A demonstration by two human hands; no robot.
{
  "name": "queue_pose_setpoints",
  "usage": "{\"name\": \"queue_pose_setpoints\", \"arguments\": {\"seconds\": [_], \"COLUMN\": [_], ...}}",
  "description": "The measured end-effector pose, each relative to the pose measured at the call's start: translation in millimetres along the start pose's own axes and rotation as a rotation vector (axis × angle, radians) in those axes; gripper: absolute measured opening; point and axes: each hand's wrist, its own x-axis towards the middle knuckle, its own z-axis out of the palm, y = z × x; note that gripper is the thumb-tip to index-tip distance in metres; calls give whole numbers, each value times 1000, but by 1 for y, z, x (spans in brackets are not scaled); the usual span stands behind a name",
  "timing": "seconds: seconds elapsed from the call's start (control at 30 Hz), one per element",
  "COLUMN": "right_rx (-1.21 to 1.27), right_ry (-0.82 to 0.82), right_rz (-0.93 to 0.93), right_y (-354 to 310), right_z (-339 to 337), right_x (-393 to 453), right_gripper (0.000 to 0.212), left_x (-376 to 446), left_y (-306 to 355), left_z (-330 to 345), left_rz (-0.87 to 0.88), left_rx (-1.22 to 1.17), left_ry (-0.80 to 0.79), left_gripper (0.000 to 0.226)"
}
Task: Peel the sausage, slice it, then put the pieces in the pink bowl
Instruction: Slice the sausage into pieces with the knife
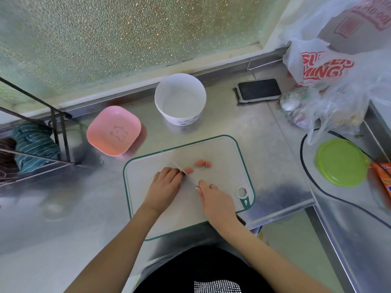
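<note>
On the white cutting board point(222, 153) with a green rim, my left hand point(166, 186) presses down on the uncut part of the pink sausage, which its fingers mostly hide. A short sausage end point(189, 170) sticks out beside the blade. My right hand point(215, 196) grips the handle of a knife point(186, 174), whose blade slants across the sausage right at my left fingertips. Two cut pieces point(203, 163) lie further back on the board. The pink bowl point(113, 130), with a bear drawing inside, stands empty to the board's back left.
A white round bowl point(180, 98) stands behind the board. A dark phone point(259, 89) lies at the back right, next to plastic bags point(330, 77). A green lid point(340, 162) and an orange packet point(383, 176) sit at the right; a metal rack point(53, 132) with a striped cloth point(33, 144) stands at the left.
</note>
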Motion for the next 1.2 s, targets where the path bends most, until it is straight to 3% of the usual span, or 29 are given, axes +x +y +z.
{"name": "queue_pose_setpoints", "arguments": {"seconds": [0.13, 0.33, 0.47, 0.53, 0.7, 0.8, 0.93, 1.0, 1.2], "right_rx": [-140, -154, 283, 364, 222, 186, 138, 118, 46], "right_ry": [15, 3, -61, -45, 39, 61, 35, 11, -29], "right_rz": [-4, -30, 153, 161, 44, 12, -74, -83, -90], "right_y": [-6, -2, 5, 8, 12, 7, 1, 0, -5], "right_z": [-6, -4, -1, -2, 0, -2, -3, 0, 5], "right_x": [2, 6, 16, 19, 11, 9, 7, 7, 4], "right_gripper": [15, 18, 31, 33, 33, 31, 28, 27, 21], "left_x": [2, 0, 2, 1, -3, -8, -12, -10, -12], "left_y": [2, 1, 3, 3, 3, 3, 3, 4, 5], "left_z": [-5, -10, -11, -11, -10, -12, -15, -17, -16], "left_rz": [-29, -35, 0, -12, -92, -132, -143, -145, -176], "left_rx": [-33, -28, 30, 19, -27, -6, -16, -8, -27], "left_ry": [-62, -106, -106, -112, -66, -68, -100, -83, -84], "left_gripper": [54, 55, 43, 42, 25, 35, 34, 23, 37]}}
